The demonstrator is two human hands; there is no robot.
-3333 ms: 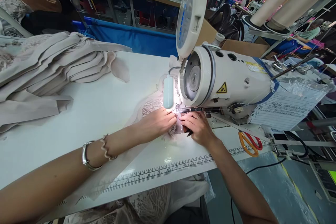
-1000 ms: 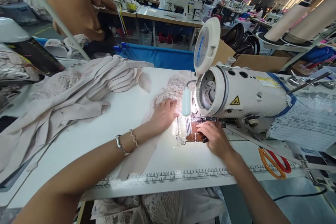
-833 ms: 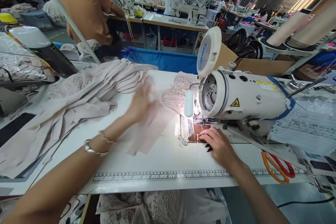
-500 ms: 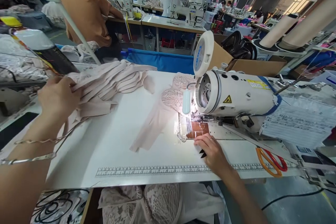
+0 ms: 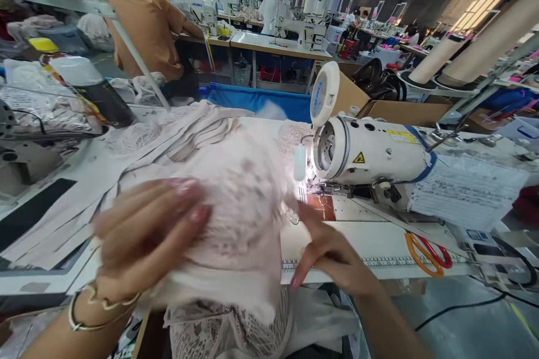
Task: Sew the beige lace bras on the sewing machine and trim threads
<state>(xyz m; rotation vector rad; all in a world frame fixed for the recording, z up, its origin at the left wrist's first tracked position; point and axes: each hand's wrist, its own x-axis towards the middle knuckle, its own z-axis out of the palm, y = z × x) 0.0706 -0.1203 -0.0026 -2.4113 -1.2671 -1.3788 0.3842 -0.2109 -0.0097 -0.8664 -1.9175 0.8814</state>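
Observation:
My left hand point(image 5: 151, 235) is closed on a pale pink lace fabric piece point(image 5: 240, 207), thumb against fingers, the cloth blurred by motion. The piece spreads over the front of the white sewing table and hangs past its edge. At its right side is my right hand point(image 5: 332, 252), index finger stretched toward the cloth and thumb apart; whether they touch is unclear. Just beyond that finger is the white sewing machine point(image 5: 374, 148), its needle area lit. Another lace piece point(image 5: 295, 137) lies behind the machine's lamp. A pile of pale fabric strips point(image 5: 197, 129) lies at the back left.
Orange-handled scissors point(image 5: 423, 255) and a red-handled pair point(image 5: 440, 252) lie at the right. A spray can point(image 5: 95, 90) stands tilted at the left. Lace cups point(image 5: 210, 331) sit below the table edge. Thread cones point(image 5: 438, 59) rise at right; a person in orange-brown point(image 5: 141, 22) sits ahead.
My left hand has moved right and nearer from the pile, bringing a lace piece across the table. My right hand has spread its fingers; the small dark thing at it no longer shows.

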